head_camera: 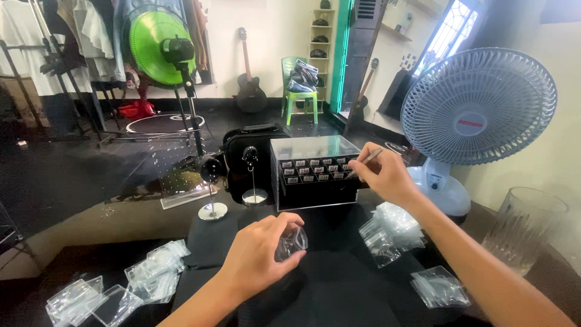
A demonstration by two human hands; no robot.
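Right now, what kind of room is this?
Probably a home workroom for packing tiny items: a clear case of small drawers, piles of little plastic bags, and guitars and hanging clothes behind.

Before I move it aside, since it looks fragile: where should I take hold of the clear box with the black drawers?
Probably grip the clear box by its two side walls near the base, coming from above and behind. Its flat acrylic sides are upright and bare, while the front holds rows of small drawers and the right hand is working there with tweezers.

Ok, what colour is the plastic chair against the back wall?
Light green; the chair shows in the head view, with dark items piled on its seat.
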